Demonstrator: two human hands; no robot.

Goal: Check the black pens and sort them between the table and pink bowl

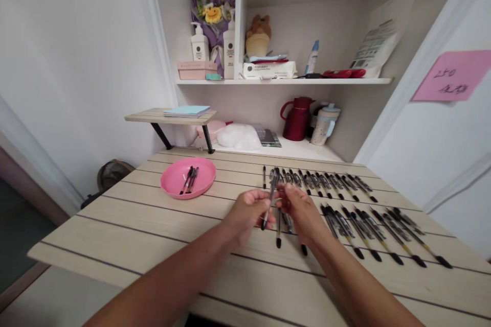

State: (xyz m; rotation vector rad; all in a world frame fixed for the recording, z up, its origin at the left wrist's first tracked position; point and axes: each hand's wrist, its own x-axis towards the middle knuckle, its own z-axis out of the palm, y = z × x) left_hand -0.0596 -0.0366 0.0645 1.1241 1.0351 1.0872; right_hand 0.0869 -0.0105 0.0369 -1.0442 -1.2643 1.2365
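Note:
My left hand (253, 209) grips a clear-barrelled pen (270, 199) with a black end pointing down. Close beside its upper part is my right hand (301, 204), thumb and fingers pressed together; motion blur hides what they pinch, if anything. Beneath my hands, a pen with a yellowish section (279, 230) and other pen parts lie on the slatted table (153, 250), partly covered. To the right are a front row of disassembled-looking pens (368, 227) and a back row of black and clear pens (322, 184). At the left, a pink plate (169, 184) holds several dark pens (191, 179).
A small raised stand (146, 116) with light-blue paper (187, 111) rises behind the plate. Further back are a white plastic bag (238, 136), a red jug (297, 118) and a pale tumbler (325, 125). A shelf (326, 81) with bottles and packets spans above.

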